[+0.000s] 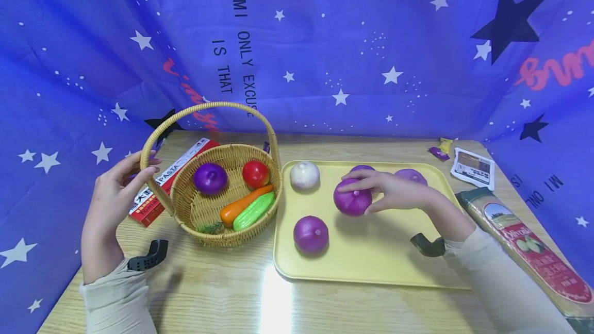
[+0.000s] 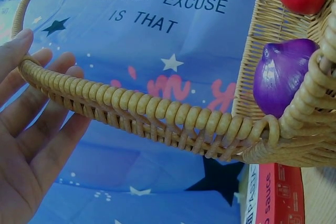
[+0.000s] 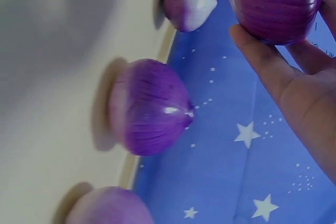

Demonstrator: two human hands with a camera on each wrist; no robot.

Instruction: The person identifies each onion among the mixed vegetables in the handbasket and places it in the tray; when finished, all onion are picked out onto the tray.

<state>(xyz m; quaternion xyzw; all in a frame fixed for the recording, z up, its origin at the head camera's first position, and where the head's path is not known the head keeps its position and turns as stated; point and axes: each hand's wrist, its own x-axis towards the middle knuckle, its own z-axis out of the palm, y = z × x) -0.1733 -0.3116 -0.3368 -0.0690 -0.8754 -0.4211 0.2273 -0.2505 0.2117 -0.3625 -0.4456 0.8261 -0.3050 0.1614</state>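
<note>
My right hand point(image 1: 358, 187) grips a purple onion point(image 1: 350, 204) just above the yellow tray point(image 1: 371, 256); in the right wrist view its fingers point(image 3: 262, 61) curl under this onion point(image 3: 270, 3). Another purple onion point(image 1: 311, 234) lies at the tray's front left and a white one point(image 1: 304, 175) at its back left. Two more purple onions point(image 1: 410, 175) sit behind the hand. My left hand point(image 1: 144, 166) touches the left side of the wicker basket's handle point(image 2: 157, 111) with straight fingers point(image 2: 31, 129). The basket point(image 1: 185, 205) holds a purple onion point(image 1: 210, 178), a tomato point(image 1: 255, 173), a carrot point(image 1: 243, 204) and a cucumber point(image 1: 254, 211).
A red pasta box point(image 1: 158, 189) lies under the basket's left side. A long Olivolla packet point(image 1: 533, 251) lies along the table's right edge, with a small printed packet point(image 1: 473, 168) and sweet wrappers point(image 1: 441, 149) behind it. Blue star cloth point(image 1: 325, 40) walls the wooden table point(image 1: 232, 293).
</note>
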